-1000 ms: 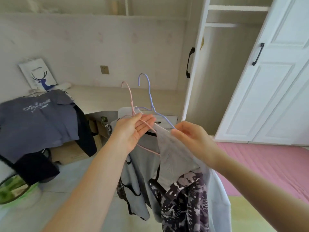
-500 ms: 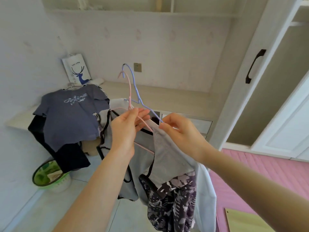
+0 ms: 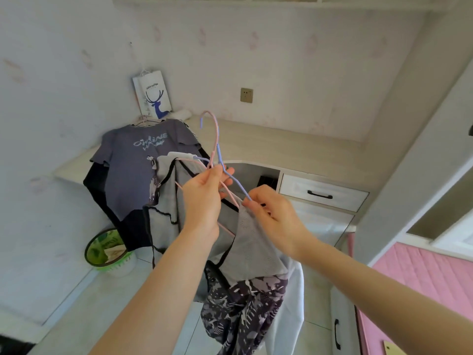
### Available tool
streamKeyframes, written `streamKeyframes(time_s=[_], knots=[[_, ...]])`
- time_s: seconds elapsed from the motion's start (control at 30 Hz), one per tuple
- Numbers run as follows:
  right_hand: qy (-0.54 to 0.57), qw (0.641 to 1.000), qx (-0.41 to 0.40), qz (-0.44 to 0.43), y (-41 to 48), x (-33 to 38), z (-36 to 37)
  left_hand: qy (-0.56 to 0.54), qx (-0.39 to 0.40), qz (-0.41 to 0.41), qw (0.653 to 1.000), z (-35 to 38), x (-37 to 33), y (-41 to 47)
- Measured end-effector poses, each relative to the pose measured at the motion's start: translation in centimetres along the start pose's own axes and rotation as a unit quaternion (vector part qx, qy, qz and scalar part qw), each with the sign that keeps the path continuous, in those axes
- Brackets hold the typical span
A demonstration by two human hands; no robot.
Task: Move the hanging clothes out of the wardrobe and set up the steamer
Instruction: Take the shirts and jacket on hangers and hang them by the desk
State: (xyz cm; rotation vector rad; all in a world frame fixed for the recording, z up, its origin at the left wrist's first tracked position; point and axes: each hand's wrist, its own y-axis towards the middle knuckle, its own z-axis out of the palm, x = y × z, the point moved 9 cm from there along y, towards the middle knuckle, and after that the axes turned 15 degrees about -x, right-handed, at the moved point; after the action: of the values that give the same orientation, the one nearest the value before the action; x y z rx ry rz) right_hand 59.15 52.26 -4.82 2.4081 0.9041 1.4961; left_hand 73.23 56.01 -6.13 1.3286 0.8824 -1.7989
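My left grip [image 3: 204, 198] is closed on the necks of two wire hangers, the pink hanger [image 3: 217, 134] and the blue hanger [image 3: 236, 184], pinched between thumb and fingers with both hooks standing up above my knuckles. My right grip [image 3: 271, 213] is closed too, pinching the shoulder of the grey top [image 3: 252, 242] where the blue hanger's arm runs into the cloth. The clothes hang from these hangers in front of me, out in the room above the tiled floor [image 3: 76, 298]: the grey top with black edging, a dark patterned garment [image 3: 243, 303] below it and a white garment [image 3: 289, 311] behind, on the right. Beyond them a blue-grey T-shirt [image 3: 135, 165] hangs over the front edge of the counter [image 3: 281, 147], with dark clothing under it. A paper bag [image 3: 153, 97] with a deer print stands on the counter against the wall. A green basket [image 3: 107, 248] sits on the floor below the T-shirt. A drawer [image 3: 322, 192] with a black handle is under the counter to the right.
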Motion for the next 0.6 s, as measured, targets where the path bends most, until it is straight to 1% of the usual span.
streamKeyframes(time_s=[0.1,0.2,0.3,0.43,0.53,0.6], knots=[[-0.069,0.994,0.065,0.055,1.3,-1.6,2.7,0.010,-0.037,0.001,0.999,-0.3,1.6,1.6],[-0.044,0.986,0.085,0.138,2.5,-3.8,5.0,0.016,-0.061,-0.008,0.998,-0.1,3.2,3.4],[-0.012,0.983,0.069,0.168,4.3,-5.5,6.6,0.012,-0.083,-0.017,0.996,0.4,4.0,6.0],[0.005,0.987,0.049,0.152,8.0,-7.1,7.7,0.009,-0.092,-0.050,0.994,2.1,4.9,9.8],[-0.004,0.993,0.050,0.107,10.9,-8.2,8.6,-0.025,-0.101,-0.099,0.990,3.4,5.8,12.4],[-0.025,0.996,0.057,0.068,12.7,-9.0,9.3,-0.031,-0.111,-0.107,0.988,4.1,6.2,14.0]])
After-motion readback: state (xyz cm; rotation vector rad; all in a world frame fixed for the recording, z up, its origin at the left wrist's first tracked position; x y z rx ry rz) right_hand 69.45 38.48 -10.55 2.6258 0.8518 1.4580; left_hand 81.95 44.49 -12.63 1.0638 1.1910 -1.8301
